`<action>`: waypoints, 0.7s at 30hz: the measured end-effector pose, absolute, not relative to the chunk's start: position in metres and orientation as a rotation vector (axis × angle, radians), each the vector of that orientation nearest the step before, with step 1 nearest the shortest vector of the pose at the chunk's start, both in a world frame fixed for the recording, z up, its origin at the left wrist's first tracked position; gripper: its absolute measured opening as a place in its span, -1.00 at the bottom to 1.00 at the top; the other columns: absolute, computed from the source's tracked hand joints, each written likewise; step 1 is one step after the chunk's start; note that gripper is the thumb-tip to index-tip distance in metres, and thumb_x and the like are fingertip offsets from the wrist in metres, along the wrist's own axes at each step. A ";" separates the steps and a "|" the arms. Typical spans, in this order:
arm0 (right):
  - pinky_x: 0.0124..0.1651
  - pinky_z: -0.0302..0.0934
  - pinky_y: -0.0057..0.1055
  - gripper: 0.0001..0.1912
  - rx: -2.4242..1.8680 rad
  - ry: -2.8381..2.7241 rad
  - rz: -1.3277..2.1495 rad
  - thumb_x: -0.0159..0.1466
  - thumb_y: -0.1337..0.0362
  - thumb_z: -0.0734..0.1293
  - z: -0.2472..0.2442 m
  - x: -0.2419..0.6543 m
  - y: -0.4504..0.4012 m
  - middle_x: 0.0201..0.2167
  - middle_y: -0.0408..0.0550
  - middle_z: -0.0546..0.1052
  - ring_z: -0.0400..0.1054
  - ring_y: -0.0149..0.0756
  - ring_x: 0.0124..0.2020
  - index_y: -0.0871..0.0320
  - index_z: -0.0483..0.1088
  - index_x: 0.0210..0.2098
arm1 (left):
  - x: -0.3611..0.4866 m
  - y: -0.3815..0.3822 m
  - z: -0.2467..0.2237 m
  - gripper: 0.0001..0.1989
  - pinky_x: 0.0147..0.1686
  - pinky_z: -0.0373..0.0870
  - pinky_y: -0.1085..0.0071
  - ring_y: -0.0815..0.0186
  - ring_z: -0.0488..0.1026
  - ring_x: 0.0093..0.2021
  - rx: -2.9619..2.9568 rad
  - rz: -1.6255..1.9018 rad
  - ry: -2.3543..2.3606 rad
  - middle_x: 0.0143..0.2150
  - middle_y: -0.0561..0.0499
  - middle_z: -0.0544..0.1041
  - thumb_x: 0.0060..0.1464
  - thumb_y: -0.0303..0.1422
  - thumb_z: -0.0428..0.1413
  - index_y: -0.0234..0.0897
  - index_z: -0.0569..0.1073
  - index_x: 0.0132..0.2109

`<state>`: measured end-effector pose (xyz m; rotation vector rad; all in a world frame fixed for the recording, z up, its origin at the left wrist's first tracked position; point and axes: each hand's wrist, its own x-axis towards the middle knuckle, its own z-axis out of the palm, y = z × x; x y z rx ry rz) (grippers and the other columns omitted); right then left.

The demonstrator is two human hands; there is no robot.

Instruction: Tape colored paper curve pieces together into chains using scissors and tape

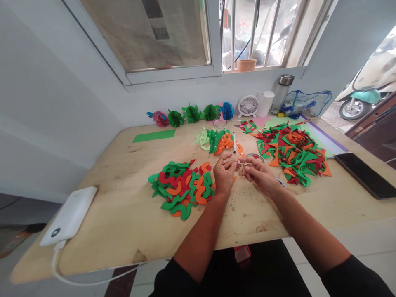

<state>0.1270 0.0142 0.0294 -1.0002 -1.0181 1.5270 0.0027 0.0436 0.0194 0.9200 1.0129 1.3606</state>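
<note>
My left hand and my right hand are close together above the middle of the wooden table. Both have thumb and fingertips pinched, over something too small to name. Just beyond them lie a pen and a thin ring-shaped item, partly hidden by my right hand. Beside my left hand is a heap of wavy green, red and orange paper cutouts. Folded paper shapes in green and dotted orange lie farther back.
Paper scraps are piled at the right, near a black phone. Along the wall stand several paper figures, a small fan and a glass bottle. A white power bank with a cable sits at the left edge.
</note>
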 end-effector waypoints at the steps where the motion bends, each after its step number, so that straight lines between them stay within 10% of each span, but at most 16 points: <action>1: -0.58 -0.06 -0.51 -0.62 -1.006 -1.017 1.523 0.08 0.14 0.41 0.030 0.127 0.014 -0.52 -0.17 0.42 0.14 -0.51 -0.61 0.13 0.35 -0.15 | 0.003 0.044 0.020 -0.64 -0.31 0.50 0.35 0.28 0.56 -0.41 0.917 1.360 1.015 -0.35 -0.09 0.60 -0.13 -0.38 0.21 -0.38 0.39 -0.13; 21: -0.54 -0.03 -0.52 -0.65 -0.889 -0.915 1.623 0.10 0.21 0.40 0.028 0.128 0.013 -0.50 -0.18 0.41 0.14 -0.51 -0.58 0.11 0.38 -0.12 | 0.003 0.043 0.017 -0.58 -0.29 0.49 0.35 0.28 0.56 -0.39 0.920 1.348 0.978 -0.35 -0.10 0.60 -0.12 -0.34 0.21 -0.37 0.37 -0.07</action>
